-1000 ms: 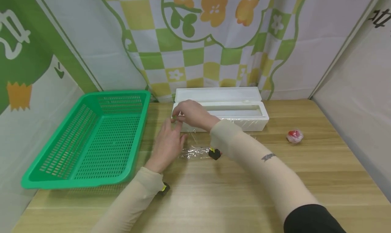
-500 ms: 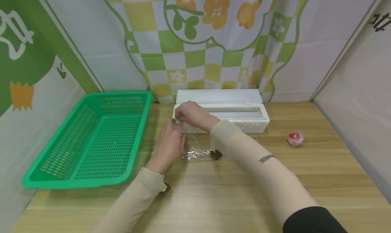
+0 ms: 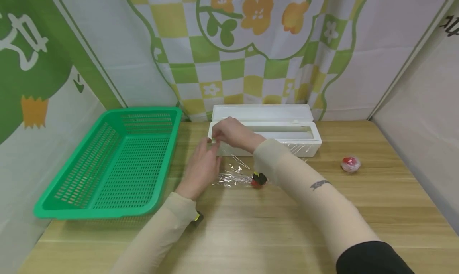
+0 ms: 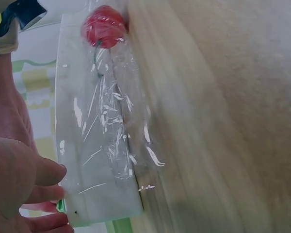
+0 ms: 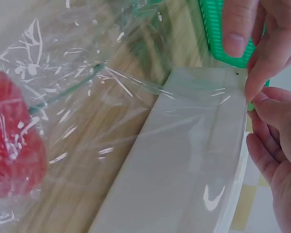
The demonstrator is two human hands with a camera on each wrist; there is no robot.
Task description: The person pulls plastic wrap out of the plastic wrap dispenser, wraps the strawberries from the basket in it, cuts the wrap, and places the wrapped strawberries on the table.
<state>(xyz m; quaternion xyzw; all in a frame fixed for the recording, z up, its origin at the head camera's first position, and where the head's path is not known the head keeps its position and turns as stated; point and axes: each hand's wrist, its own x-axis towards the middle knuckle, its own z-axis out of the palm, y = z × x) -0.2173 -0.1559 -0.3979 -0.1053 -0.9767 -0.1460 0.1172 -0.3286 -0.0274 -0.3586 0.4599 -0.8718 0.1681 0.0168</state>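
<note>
A long white cling film box (image 3: pixel 305 149) stands with its lid raised. Clear cling film (image 3: pixel 229 179) runs from it over the wood table. Under the film lies a red round fruit (image 4: pixel 105 26) with a green stem, partly hidden by my right wrist strap in the head view. At the box's left end, my right hand (image 3: pixel 234 133) pinches a small green tab (image 5: pixel 251 106) on the box's edge with thumb and fingers. My left hand (image 3: pixel 202 168) touches the same corner with an extended finger, its thumb apart.
A green plastic basket (image 3: pixel 168 162) stands on the left of the table. To the right lies a red item wrapped in film (image 3: pixel 350 164). A patterned curtain (image 3: pixel 251 72) hangs right behind the box.
Both hands stay at the box's left end, with only small finger movements. The head view has shifted slightly, and more of the red fruit shows by my right wrist.
</note>
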